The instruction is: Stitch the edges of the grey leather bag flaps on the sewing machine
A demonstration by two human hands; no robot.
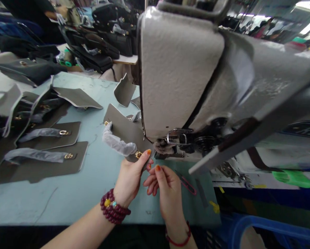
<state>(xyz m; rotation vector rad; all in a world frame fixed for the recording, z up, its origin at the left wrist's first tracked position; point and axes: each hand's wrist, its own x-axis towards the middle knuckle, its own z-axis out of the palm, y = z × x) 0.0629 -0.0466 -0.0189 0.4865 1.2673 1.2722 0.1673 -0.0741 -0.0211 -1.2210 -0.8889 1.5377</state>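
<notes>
Left hand, beaded bracelet at the wrist, grips a matte grey leather panel by its lower edge, fingers closed, the panel just beside the presser foot; gold buckle and plastic-wrapped strap attached. Right hand pinches thumb to forefinger, nothing visible between, near red-handled thread snips. Farther left on the pale blue table, two buckled panels lie flat, with the crinkle-painted sewing machine head overhanging at right.
</notes>
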